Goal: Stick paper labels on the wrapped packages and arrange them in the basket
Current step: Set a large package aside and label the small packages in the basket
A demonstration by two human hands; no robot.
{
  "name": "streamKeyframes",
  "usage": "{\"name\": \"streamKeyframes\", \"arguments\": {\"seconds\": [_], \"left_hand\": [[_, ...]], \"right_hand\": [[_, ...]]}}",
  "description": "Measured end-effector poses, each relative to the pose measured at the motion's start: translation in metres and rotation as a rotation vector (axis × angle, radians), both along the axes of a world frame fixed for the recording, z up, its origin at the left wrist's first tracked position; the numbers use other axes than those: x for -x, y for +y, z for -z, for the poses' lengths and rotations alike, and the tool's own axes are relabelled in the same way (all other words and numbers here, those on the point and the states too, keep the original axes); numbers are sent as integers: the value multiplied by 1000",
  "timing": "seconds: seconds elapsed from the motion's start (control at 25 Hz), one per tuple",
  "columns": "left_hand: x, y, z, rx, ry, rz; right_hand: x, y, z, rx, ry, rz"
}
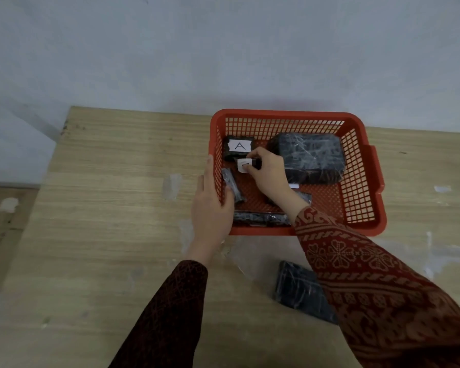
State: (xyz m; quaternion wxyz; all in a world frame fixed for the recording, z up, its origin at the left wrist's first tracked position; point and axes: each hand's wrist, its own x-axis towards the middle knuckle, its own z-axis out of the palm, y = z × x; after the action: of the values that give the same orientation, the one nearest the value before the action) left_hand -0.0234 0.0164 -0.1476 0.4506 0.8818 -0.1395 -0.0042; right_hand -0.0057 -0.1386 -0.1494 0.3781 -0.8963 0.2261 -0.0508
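Observation:
A red mesh basket (361,166) sits on the wooden table. Inside, a small black package with a white "A" label (239,146) lies at the back left, and a large black wrapped package (311,155) at the back right. My right hand (267,172) is inside the basket, shut on a small dark package with a white label (244,164). My left hand (211,205) grips the basket's left wall, thumb inside beside a slim wrapped package (233,185). A long flat package (260,218) lies along the front wall. Another black wrapped package (300,290) lies on the table, partly under my right sleeve.
The wooden table (112,208) has pale smears and scraps of tape. A white paper scrap (442,189) lies right of the basket. The table's left edge drops to the floor; a grey wall stands behind.

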Motion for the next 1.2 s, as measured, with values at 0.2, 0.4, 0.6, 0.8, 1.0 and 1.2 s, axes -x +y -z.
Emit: {"name": "streamKeyframes", "arguments": {"seconds": [0.2,0.4,0.6,0.8,1.0,1.2], "left_hand": [[0,0,1,31,21,-4],[0,-1,2,25,27,-10],[-1,0,2,27,32,-11],[-2,0,3,30,28,-13],[-1,1,2,32,27,-14],[-2,1,4,29,16,-8]], "right_hand": [[-8,-4,4,59,81,-24],[-10,-8,4,238,164,-156],[-6,8,0,547,134,-249],[4,20,-3,620,77,-259],[4,18,-1,594,135,-243],[5,35,3,107,224,-228]]}}
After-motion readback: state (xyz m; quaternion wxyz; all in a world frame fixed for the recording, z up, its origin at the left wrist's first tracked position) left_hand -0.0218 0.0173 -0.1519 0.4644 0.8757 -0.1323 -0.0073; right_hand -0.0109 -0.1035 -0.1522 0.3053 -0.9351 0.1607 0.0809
